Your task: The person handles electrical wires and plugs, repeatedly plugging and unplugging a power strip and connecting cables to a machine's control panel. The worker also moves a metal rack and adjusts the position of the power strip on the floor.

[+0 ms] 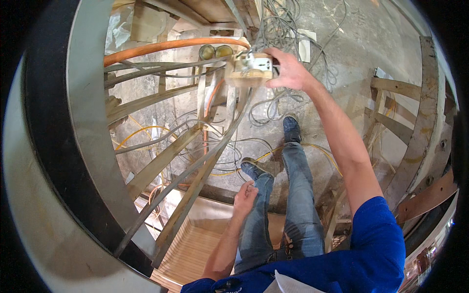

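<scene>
My right hand [290, 72], at the end of an outstretched arm, grips the right side of a power socket box [251, 74]. The box has a pale wooden-looking body and a white socket face, slightly blurred; grey cable runs by its upper left. Its thumb and fingers wrap the box's edge. Beside my left leg, my left hand [245, 198] hangs low with its fingers curled together. Whether anything small is inside those fingers is hidden. Just beyond the box lie two round greenish-yellow objects [215, 52] side by side.
Slanting metal bars [168, 158] stand at the left, beside a large grey machine panel [88, 122]. A thick orange cable [171, 45] crosses the upper left. Grey cables [283, 24] tangle on the floor. Below the bars is a ribbed tan tray [188, 251]; a metal frame [420, 117] rises at right.
</scene>
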Demonstrator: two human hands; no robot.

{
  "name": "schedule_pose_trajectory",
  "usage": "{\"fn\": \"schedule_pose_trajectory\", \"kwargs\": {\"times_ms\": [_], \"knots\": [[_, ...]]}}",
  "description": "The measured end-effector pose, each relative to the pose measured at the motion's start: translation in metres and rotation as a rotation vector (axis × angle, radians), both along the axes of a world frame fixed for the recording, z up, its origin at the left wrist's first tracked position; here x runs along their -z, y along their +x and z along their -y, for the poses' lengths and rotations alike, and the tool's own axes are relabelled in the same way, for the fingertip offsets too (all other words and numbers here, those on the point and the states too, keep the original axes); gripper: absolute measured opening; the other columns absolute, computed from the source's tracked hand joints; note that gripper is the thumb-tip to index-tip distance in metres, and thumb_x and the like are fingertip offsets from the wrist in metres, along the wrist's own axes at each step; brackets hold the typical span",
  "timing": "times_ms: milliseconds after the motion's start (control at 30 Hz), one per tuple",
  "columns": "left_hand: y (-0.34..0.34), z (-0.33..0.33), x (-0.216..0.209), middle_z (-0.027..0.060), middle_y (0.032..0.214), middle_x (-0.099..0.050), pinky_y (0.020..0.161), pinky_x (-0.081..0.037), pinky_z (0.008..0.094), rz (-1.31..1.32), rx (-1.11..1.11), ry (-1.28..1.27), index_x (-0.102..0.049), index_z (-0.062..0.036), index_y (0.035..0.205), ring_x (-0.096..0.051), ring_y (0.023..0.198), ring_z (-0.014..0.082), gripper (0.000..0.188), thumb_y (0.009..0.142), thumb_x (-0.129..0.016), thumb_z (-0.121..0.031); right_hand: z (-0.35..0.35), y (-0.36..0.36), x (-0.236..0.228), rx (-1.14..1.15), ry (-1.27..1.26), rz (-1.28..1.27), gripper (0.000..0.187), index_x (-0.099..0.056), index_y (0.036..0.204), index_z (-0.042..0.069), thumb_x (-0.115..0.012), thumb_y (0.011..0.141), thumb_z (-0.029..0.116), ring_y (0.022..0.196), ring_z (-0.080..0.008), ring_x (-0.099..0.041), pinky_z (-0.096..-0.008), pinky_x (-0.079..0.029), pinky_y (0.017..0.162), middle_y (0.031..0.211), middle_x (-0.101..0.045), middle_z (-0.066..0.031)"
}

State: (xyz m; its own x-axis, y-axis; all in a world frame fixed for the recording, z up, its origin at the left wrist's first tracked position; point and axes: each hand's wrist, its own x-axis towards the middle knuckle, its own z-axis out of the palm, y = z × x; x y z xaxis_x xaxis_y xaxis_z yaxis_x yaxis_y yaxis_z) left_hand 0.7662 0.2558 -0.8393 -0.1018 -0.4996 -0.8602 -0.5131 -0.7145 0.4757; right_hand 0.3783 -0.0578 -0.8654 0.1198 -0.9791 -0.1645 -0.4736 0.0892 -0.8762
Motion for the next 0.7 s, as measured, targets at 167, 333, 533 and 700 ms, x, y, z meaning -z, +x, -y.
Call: {"fn": "schedule_pose_trajectory", "kwargs": {"times_ms": [167, 333, 533, 700], "knots": [[0.008, -0.017, -0.014, 0.0090, 0.100, -0.073, 0.082, -0.054, 0.0308, 0.069, 0.063, -0.012, -0.059, -0.0063, 0.134, -0.068, 0.090, 0.0145, 0.043, 0.096, -0.071, -0.023, 0.049, 0.050, -0.043, -0.323, 0.162, -0.063, 0.086, -0.053, 0.134, -0.006, -0.084, 0.059, 0.021, 0.107, -0.0338, -0.067, -0.0404, -0.055, 0.097, 0.118, -0.067, -0.0224], [0.023, -0.029, -0.029, 0.0109, 0.101, -0.073, 0.081, -0.055, 0.0324, 0.087, 0.075, -0.055, -0.059, -0.0063, 0.134, -0.069, 0.090, 0.0173, 0.042, 0.096, -0.069, -0.022, 0.087, 0.112, -0.010, -0.492, 0.227, -0.192, 0.073, -0.065, 0.116, -0.006, -0.086, 0.054, 0.026, 0.103, -0.0356, -0.069, -0.0416, -0.057, 0.087, 0.115, -0.070, -0.0224], [0.031, -0.039, -0.053, 0.0094, 0.101, -0.073, 0.080, -0.054, 0.0305, 0.130, 0.020, -0.001, -0.060, -0.0075, 0.134, -0.067, 0.087, 0.0157, 0.040, 0.098, -0.068, -0.022, 0.077, 0.167, 0.067, -0.389, 0.385, -0.209, 0.077, -0.060, 0.123, -0.007, -0.086, 0.058, 0.025, 0.111, -0.0351, -0.067, -0.0416, -0.056, 0.092, 0.119, -0.069, -0.0244], [0.037, -0.050, -0.063, 0.0080, 0.101, -0.073, 0.081, -0.054, 0.0301, 0.182, -0.014, 0.034, -0.060, -0.0085, 0.135, -0.066, 0.088, 0.0139, 0.040, 0.099, -0.067, -0.026, 0.040, 0.182, 0.124, 0.005, 0.301, -0.180, 0.066, -0.051, 0.130, -0.004, -0.077, 0.071, 0.011, 0.117, -0.0435, -0.061, -0.0448, -0.053, 0.100, 0.126, -0.061, -0.0296]]}}
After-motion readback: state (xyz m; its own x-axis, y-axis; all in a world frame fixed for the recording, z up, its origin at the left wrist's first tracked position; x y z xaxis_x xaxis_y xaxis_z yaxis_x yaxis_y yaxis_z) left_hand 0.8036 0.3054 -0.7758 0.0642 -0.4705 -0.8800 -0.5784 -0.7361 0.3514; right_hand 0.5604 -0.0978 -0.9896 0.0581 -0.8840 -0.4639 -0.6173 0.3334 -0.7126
